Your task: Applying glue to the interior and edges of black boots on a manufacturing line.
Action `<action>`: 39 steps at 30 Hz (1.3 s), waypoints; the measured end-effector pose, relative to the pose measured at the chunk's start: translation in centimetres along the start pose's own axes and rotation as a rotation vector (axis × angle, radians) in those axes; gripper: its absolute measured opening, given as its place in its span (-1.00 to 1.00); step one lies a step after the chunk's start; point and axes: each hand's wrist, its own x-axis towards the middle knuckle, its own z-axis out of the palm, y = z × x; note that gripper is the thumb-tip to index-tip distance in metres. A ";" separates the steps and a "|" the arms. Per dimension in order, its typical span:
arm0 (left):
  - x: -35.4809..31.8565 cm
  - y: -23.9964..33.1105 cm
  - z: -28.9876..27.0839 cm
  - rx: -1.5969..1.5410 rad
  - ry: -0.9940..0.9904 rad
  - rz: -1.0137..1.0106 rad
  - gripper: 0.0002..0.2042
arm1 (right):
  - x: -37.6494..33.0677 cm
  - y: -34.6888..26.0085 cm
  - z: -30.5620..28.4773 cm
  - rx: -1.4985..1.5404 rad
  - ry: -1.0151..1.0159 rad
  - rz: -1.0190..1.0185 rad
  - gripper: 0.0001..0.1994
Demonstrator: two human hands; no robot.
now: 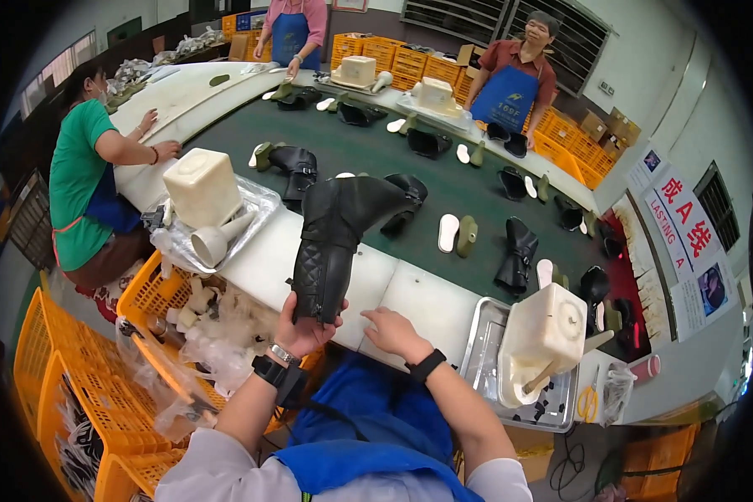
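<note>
My left hand (309, 333) is closed around the top of the shaft of a black boot (325, 251). The boot has a quilted panel, and its foot end points away toward the upper right. It is raised over the near edge of the white worktop (410, 305). My right hand (393, 332) lies at that worktop's edge, to the right of the boot, with fingers partly stretched and nothing in them. Past the worktop, a white insole (448, 233) and an olive-green shoe last (467, 237) lie side by side on the dark green conveyor belt (376, 151).
Metal trays with cream containers stand left (263, 219) and right (483, 343). An orange crate (155, 289) with plastic bags sits at my left. Yellow scissors (588, 402) lie at right. More boots line the belt. Co-workers stand across it, and another person (84, 167) sits at left.
</note>
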 end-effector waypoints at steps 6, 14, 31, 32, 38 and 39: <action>-0.6 1.1 0.2 0.022 0.069 -0.005 -0.23 | 4.2 0.8 0.0 -0.228 -0.069 0.050 -0.57; 3.3 5.6 2.9 0.569 0.396 0.126 -0.56 | 10.4 1.8 -1.8 -0.311 -0.224 0.350 -0.40; 25.5 39.0 -2.6 2.381 1.600 0.020 -0.50 | 14.1 3.0 2.5 -0.344 0.080 0.204 -0.36; 25.6 39.8 -3.1 2.319 1.671 0.106 -0.50 | 14.1 3.1 2.4 -0.334 0.092 0.187 -0.36; 25.9 40.3 -6.6 2.147 1.834 -0.022 -0.18 | 14.4 2.9 1.9 -0.342 0.089 0.187 -0.37; 26.3 39.5 -6.5 2.209 1.663 -0.258 -0.26 | 14.1 3.0 2.0 -0.356 0.115 0.183 -0.37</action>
